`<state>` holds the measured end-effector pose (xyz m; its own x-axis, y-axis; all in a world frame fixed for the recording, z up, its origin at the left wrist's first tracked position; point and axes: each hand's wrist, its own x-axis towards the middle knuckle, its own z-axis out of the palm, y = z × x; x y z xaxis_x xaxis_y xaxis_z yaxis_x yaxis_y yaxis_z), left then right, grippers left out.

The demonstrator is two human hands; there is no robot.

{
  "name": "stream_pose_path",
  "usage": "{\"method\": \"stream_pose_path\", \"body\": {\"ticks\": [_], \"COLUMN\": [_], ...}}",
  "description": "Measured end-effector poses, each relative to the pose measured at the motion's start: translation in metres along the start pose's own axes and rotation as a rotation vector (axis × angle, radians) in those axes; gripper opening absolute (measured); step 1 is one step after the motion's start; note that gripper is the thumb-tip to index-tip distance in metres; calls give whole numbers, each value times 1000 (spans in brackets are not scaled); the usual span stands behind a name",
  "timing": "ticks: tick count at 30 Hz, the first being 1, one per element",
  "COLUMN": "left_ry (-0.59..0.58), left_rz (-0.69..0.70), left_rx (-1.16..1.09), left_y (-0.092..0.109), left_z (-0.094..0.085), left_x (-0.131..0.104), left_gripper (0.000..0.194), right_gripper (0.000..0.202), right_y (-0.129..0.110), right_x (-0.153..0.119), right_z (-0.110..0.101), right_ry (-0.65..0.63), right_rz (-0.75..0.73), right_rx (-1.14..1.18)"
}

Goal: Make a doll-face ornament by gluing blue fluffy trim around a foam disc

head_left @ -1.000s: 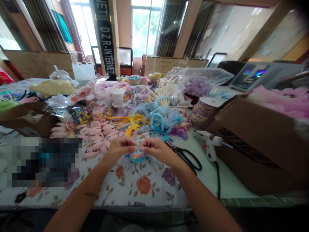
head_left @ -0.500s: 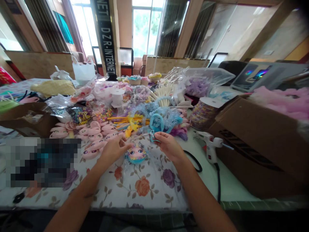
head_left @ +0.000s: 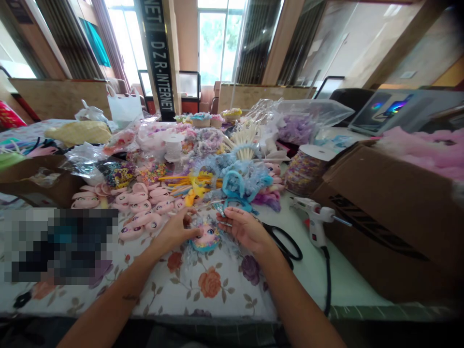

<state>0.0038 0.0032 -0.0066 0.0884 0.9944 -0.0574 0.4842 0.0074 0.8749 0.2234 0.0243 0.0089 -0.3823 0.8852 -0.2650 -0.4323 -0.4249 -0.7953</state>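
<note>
A doll head (head_left: 207, 238) with big blue eyes and a blue and yellow beaded trim lies face up on the floral cloth. My left hand (head_left: 177, 229) is curved around its upper left side, the thumb resting on the face. Just right of the head, my right hand (head_left: 244, 228) pinches a small glittery blue ornament (head_left: 219, 208) between thumb and fingers; its exact shape is unclear. Beyond that hand lies a blue headband (head_left: 237, 203). Black-handled scissors (head_left: 290, 241) are partly hidden behind my right wrist.
A white hot glue gun (head_left: 315, 220) with a cable stands beside a large cardboard box (head_left: 384, 222) on the right. Several pink doll faces (head_left: 141, 215) lie to the left. Behind are yellow pieces (head_left: 195, 188), blue tulle (head_left: 250, 174), a ribbon spool (head_left: 308, 166) and plastic bags.
My right hand has come left and lower with the blue ornament, closer to the doll head. My left hand has lowered, its thumb now on the face. More of the scissors shows.
</note>
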Motion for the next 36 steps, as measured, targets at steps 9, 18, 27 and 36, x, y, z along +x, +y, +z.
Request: {"method": "stream_pose_path", "body": {"ticks": [9, 18, 27, 36], "left_ry": [88, 163, 78, 148], "left_rz": [256, 650, 583, 708], "left_rx": [-46, 203, 197, 167], "left_y": [10, 3, 5, 1], "left_z": [6, -2, -2, 7], "left_x": [-9, -4, -4, -4], "left_gripper": [47, 23, 29, 35], "right_gripper": [18, 18, 22, 19], "right_y": [-12, -12, -10, -4], "right_x": [-3, -5, -11, -7], "right_z": [-5, 1, 12, 11], "right_ry": [12, -26, -53, -66], "right_rz": [-194, -300, -311, -415], "right_rx": [121, 128, -11, -149]}}
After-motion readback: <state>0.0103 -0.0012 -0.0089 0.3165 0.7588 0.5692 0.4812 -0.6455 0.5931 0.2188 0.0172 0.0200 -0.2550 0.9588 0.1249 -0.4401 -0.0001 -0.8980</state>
